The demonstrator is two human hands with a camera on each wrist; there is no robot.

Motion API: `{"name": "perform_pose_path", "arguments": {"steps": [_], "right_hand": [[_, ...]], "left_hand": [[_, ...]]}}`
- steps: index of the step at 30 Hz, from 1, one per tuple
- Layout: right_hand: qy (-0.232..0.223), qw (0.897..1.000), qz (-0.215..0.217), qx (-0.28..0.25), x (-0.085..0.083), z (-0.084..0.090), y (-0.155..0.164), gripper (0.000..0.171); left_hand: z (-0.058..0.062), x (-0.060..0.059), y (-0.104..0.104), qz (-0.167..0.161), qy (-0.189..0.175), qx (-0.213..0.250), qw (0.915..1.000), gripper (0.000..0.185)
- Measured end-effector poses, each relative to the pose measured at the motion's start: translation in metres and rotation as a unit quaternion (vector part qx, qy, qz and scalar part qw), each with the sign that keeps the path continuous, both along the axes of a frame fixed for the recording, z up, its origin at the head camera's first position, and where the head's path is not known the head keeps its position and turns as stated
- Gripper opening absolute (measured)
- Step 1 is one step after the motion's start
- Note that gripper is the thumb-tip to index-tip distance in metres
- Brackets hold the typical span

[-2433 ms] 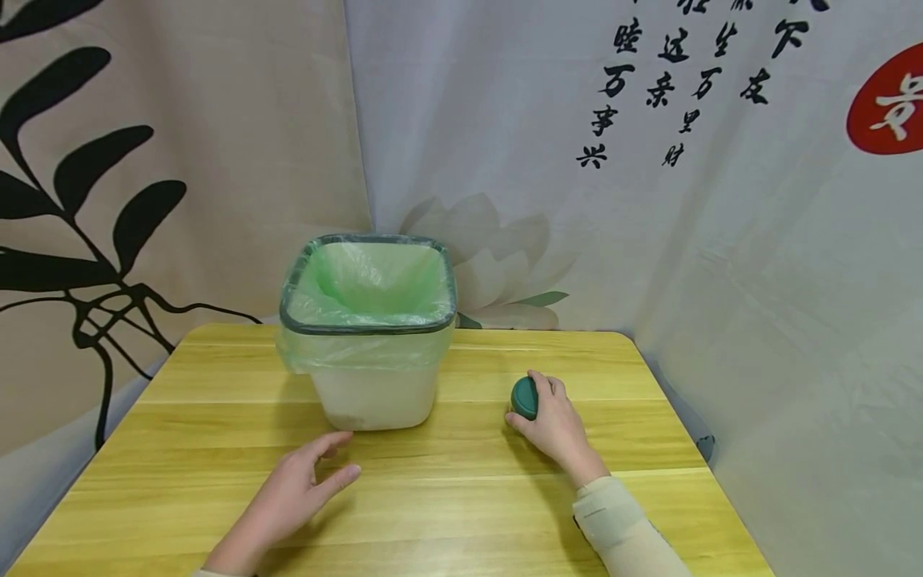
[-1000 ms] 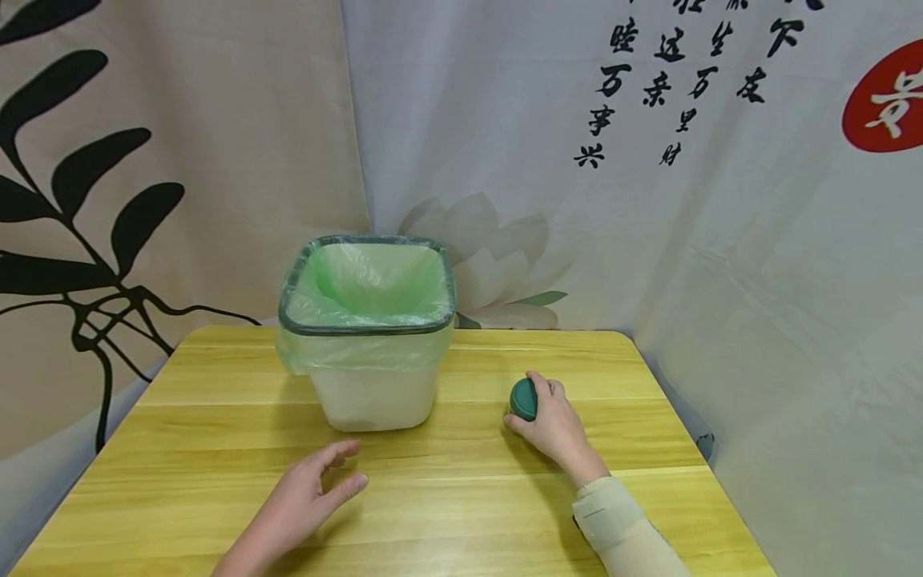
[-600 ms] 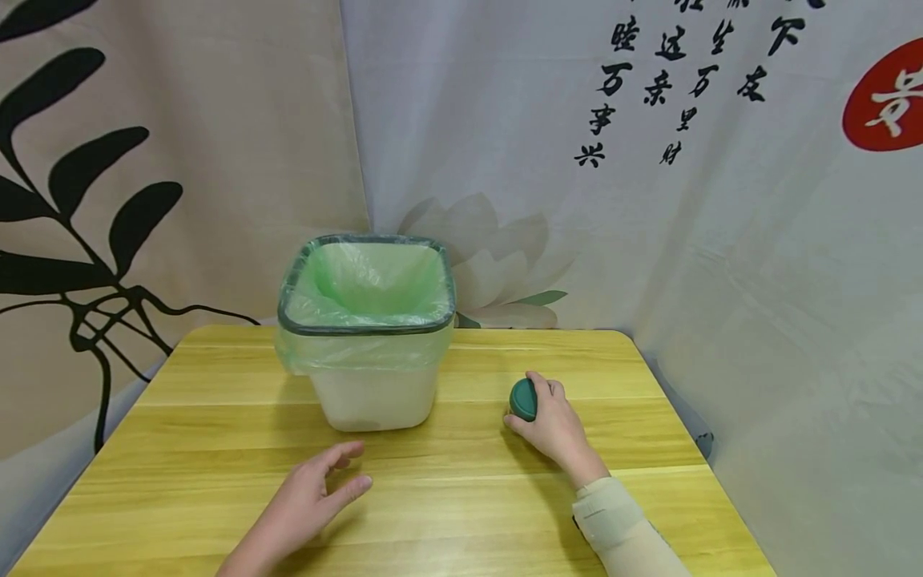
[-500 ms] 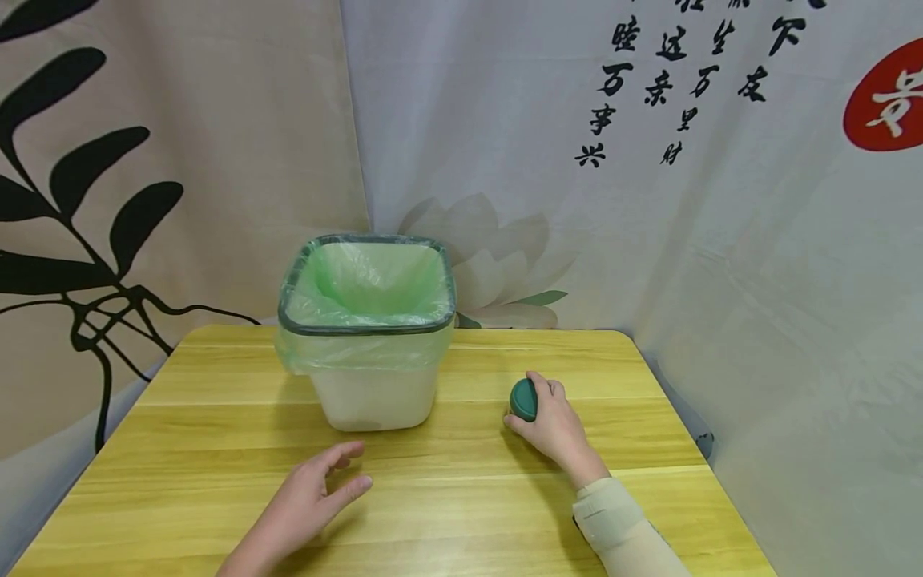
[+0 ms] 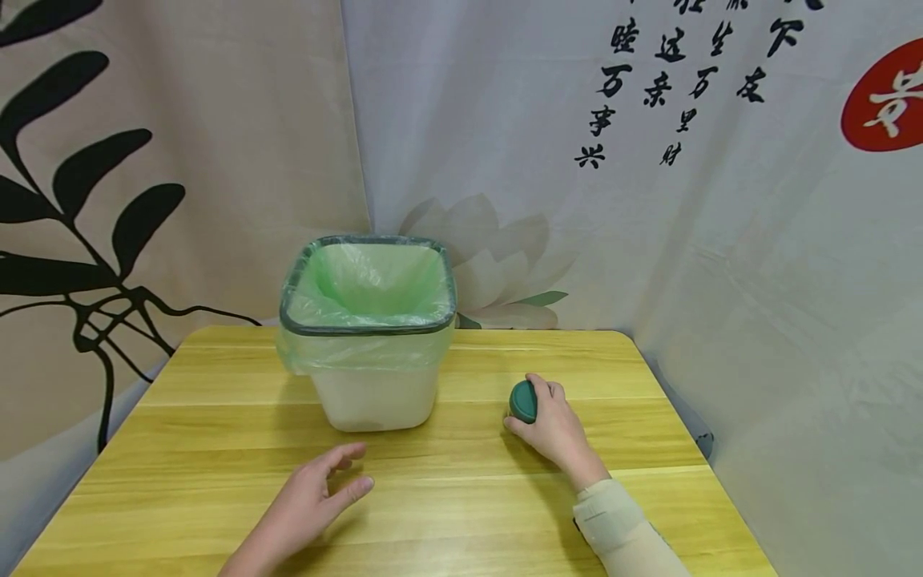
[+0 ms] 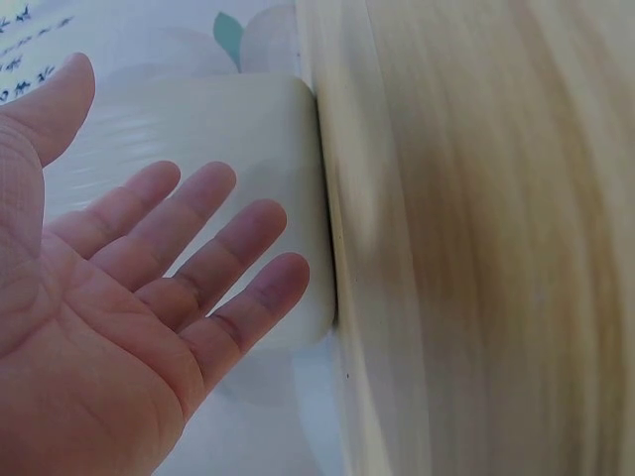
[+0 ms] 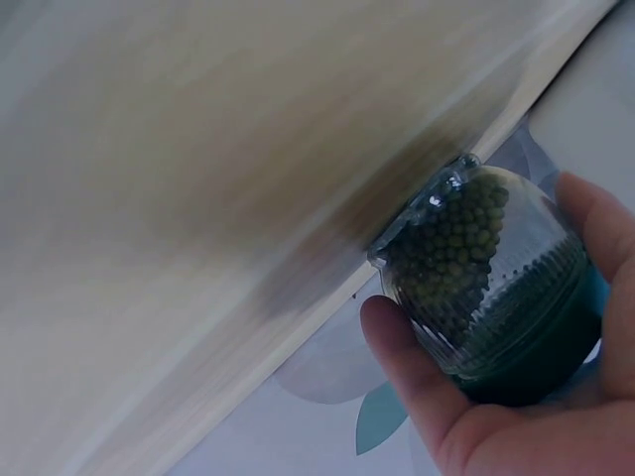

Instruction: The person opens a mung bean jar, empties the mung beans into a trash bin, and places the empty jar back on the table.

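In the head view, my right hand [image 5: 555, 429] grips a small jar with a dark green lid [image 5: 523, 401], thumb on one side and fingers on the other. The right wrist view shows the jar's clear ribbed glass [image 7: 466, 258], part filled with small round green beans [image 7: 446, 243], its base right at the tabletop. My left hand [image 5: 306, 501] holds nothing; its fingers are spread and slightly bent, just in front of a pale bin [image 5: 378, 397]. From the left wrist, the palm and fingers [image 6: 233, 263] overlap the bin's lower wall [image 6: 288, 178].
The bin stands toward the back of the wooden table [image 5: 461, 513], left of the jar. A light green plastic bag [image 5: 375, 353] lines it and folds over its dark rim [image 5: 368, 329]. Behind hangs a cloth backdrop [image 5: 461, 120] with printed leaves and characters.
My left hand has drifted slightly right and toward me, away from the bin's base. My right hand and the jar stay practically where they were.
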State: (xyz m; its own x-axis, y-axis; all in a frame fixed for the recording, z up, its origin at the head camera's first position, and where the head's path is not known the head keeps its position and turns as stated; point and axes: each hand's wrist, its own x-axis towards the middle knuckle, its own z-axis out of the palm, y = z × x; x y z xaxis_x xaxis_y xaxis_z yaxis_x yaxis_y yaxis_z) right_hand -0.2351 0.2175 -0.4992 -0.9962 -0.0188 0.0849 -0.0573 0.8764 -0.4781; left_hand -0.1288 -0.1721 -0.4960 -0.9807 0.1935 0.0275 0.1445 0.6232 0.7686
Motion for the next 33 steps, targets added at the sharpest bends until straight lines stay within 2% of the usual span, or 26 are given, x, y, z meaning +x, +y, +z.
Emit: {"name": "perform_pose_path", "arguments": {"steps": [17,23,33], "right_hand": [[-0.004,1.0,0.007,-0.015,0.007,0.004,-0.007,0.094],[-0.01,1.0,0.008,-0.019,0.008,0.003,-0.011,0.094],[-0.011,1.0,0.004,-0.024,0.01,0.002,-0.014,0.093]], "left_hand": [[0.001,0.001,0.002,-0.007,-0.012,-0.002,0.9999,0.062],[0.001,0.003,0.003,-0.015,-0.004,0.001,0.9999,0.063],[0.0,0.003,0.004,-0.02,-0.019,0.002,0.9996,0.066]]}}
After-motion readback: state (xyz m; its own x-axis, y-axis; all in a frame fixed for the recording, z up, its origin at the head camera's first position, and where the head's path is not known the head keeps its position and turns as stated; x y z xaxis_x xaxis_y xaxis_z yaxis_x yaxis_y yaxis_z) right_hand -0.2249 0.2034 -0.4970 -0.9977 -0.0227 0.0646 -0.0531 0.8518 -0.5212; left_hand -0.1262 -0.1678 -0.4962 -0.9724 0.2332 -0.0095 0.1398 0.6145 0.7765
